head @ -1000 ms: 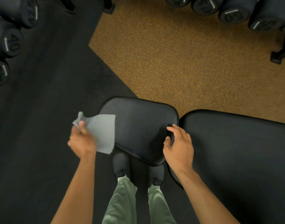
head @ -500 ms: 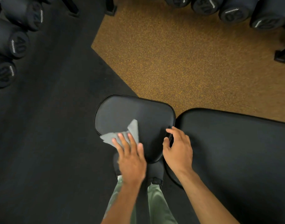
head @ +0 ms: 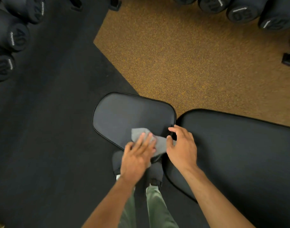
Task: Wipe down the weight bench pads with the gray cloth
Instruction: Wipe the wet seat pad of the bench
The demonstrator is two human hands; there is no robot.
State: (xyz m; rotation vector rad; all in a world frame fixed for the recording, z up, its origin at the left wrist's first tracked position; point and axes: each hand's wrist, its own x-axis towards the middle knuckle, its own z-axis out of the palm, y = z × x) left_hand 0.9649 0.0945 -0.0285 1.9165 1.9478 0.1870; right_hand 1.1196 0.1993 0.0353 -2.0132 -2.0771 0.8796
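Observation:
The small black seat pad point(head: 129, 116) of the weight bench lies in front of me, with the long black back pad point(head: 239, 145) to its right. The gray cloth point(head: 160, 143) is spread on the near right corner of the seat pad. My left hand point(head: 137, 157) presses flat on the cloth, fingers extended. My right hand point(head: 182, 147) rests at the gap between the two pads, fingers curled on the seat pad's right edge, its thumb touching the cloth's end. Part of the cloth is hidden under my left palm.
Black dumbbells point(head: 10, 38) sit on a rack at the upper left, and more dumbbells point(head: 239, 12) line the top right. A rack foot point(head: 289, 60) stands at the right edge. The floor is black rubber left, speckled brown beyond. My shoes point(head: 155, 175) stand under the seat.
My left hand brought the cloth from the air left of the seat down onto the pad, then slid it rightward toward my right hand. The right hand stayed at the gap.

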